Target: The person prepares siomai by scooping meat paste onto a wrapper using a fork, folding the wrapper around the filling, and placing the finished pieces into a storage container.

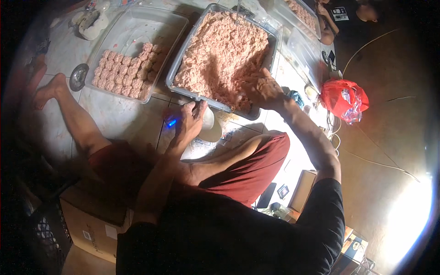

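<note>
A deep grey plastic tub (169, 79) stands on the tiled floor before me, heaped with pink minced meat mixture (223, 48). My right hand (270, 91) is down at the tub's near right corner, against the mixture. Its fingertips are hidden, so what they grasp is unclear. My left hand (190, 118) is at the near rim of the tub, thumb and fingers up against it. Right beside that hand is a pale round dish or cup (208, 120), partly covered. To the left, a clear plastic tray (127, 25) holds rows of shaped meat balls (120, 74).
A metal dish (79, 77) lies left of the tray. At the upper right are another filled container (302, 15), a clear lid (302, 56) and another person's arm (326, 20). A red plastic bag (343, 99), cables and a cardboard box (92, 227) are around me.
</note>
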Tool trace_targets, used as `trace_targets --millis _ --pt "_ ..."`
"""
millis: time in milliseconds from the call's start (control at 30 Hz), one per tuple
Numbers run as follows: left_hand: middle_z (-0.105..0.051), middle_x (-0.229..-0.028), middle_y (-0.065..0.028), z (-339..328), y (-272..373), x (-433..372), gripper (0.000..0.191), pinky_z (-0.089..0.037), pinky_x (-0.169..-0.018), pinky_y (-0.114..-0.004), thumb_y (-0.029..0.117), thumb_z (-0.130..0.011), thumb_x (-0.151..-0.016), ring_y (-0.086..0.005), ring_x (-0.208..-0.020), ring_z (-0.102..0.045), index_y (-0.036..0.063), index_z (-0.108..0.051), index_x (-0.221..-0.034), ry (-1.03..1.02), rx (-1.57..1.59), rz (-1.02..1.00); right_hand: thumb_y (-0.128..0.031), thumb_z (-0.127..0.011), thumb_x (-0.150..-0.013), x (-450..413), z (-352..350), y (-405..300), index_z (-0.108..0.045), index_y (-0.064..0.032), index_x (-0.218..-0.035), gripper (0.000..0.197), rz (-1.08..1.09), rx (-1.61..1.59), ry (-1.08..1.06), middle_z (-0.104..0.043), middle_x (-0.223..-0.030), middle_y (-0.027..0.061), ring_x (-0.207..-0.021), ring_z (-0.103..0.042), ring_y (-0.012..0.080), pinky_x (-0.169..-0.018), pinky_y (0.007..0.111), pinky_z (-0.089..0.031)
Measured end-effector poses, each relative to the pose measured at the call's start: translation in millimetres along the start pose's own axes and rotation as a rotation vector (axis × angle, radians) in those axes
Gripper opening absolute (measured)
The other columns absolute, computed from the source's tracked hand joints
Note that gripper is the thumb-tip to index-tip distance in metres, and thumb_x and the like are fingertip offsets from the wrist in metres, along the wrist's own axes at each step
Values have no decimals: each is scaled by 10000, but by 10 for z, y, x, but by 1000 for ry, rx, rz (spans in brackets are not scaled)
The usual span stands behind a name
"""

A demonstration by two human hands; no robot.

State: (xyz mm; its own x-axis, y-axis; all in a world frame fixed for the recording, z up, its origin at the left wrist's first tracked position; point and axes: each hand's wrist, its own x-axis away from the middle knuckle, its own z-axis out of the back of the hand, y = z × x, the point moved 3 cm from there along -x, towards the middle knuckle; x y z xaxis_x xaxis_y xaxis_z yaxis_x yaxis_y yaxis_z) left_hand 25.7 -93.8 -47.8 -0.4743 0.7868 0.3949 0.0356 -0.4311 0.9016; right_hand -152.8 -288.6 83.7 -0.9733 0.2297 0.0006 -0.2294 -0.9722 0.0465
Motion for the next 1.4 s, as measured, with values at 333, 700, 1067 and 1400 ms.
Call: trace_targets --millis 333,700,1067,1400 --pt "-650 -871 -277 -4 27 -166 587 -458 -718 -462 508 -577 -985 -373 -882 -655 -65 -660 -888 106 -211 -282 -167 -495 -972 45 -83 -26 -703 -182 -1011 212 94 144 79 -707 -988 -2 -974 -630 182 -924 412 -341" --pt "-612 -973 -259 -75 35 -259 492 -451 -822 -485 467 -578 -991 -415 -925 -582 -23 -611 -967 36 -241 -377 -223 -553 -955 17 31 17 -714 -234 -1088 209 -35 405 -590 -705 -967 19 -1001 -643 196 -1006 509 -379" --pt "-635 -1122 -26 97 310 390 399 -473 -928 -310 293 -785 -884 -121 -1074 -579 52 -625 -1160 -589 606 61 -185 -629 -952 531 1109 -98 -697 -26 -993 178 -478 -520 -32 -714 -873 158 -791 -689 291 -704 375 -530" --pt "-682 -1103 -24 -14 165 447 293 -484 -958 -319 245 -706 -939 -157 -1057 -640 61 -651 -1161 -607 743 113 -80 -617 -857 706 296 -427 -626 -83 -892 35 -292 -7 106 -698 -857 103 -702 -632 258 -756 458 -406"
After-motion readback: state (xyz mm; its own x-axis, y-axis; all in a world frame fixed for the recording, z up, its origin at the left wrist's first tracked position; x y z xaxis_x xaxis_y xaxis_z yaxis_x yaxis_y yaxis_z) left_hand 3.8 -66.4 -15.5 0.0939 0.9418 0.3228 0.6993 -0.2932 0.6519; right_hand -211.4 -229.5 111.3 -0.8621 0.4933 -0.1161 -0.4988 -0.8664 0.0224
